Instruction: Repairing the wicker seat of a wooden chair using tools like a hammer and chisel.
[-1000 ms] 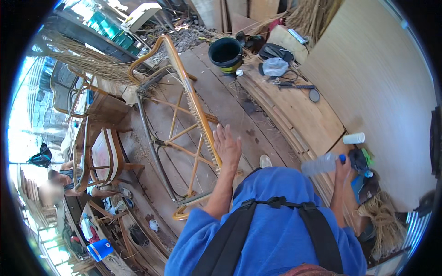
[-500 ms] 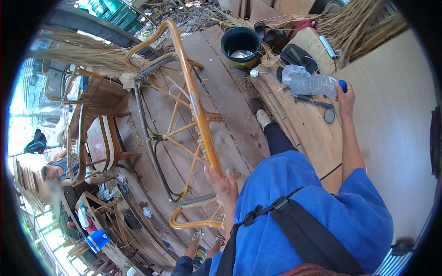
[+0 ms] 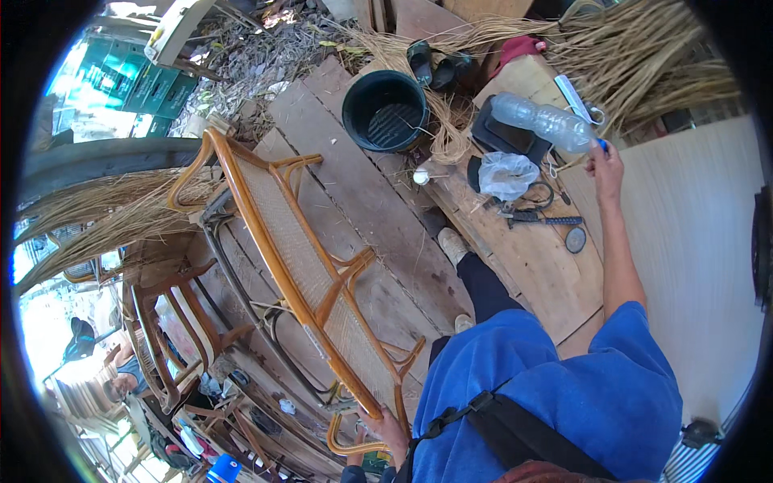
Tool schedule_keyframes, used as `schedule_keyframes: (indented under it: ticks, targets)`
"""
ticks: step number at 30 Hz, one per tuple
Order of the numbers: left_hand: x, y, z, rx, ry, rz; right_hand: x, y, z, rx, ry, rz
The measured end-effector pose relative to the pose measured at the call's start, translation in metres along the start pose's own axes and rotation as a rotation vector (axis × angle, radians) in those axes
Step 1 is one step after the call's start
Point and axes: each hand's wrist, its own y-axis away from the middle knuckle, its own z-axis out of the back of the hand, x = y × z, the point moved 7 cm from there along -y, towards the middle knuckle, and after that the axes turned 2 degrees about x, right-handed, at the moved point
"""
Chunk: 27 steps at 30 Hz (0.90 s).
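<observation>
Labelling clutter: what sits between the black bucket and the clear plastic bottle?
Head view: between black bucket and clear plastic bottle lie pale straw strands and a dark flat pad; the right hand holds the bottle.

Rattan furniture workshop: cane chair frames (image 3: 306, 274), straw bundles (image 3: 644, 56), tools (image 3: 539, 216).

The floor (image 3: 354, 193) consists of weathered grey wooden planks laid side by side. A pale plywood sheet (image 3: 684, 233) lies along the right. Bundles of dry straw-coloured reed (image 3: 644, 56) are heaped at the top right and along the left edge. Green crates (image 3: 129, 80) stand at the upper left. Bright daylight illuminates the whole area.
</observation>
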Motion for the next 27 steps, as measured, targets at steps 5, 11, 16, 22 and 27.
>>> schedule_keyframes:
  ticks: [5,11,16,22,27]
  targets:
    - [0.032,-0.009,-0.006,0.202,0.128,0.341,-0.014,-0.07,-0.052,0.104,0.086,0.006]
    - [0.033,-0.008,-0.008,0.294,0.202,0.418,-0.043,-0.156,-0.17,0.174,0.589,0.233]
    - [0.077,0.008,0.005,0.165,0.053,0.346,-0.11,-0.185,-0.306,0.402,1.041,0.362]
    - [0.013,0.028,0.012,0.131,0.062,0.707,-0.295,-0.207,-0.417,0.735,1.327,0.319]
    - [0.021,0.014,-0.009,-0.027,-0.128,0.508,-0.335,-0.281,-0.374,1.343,0.872,0.516]
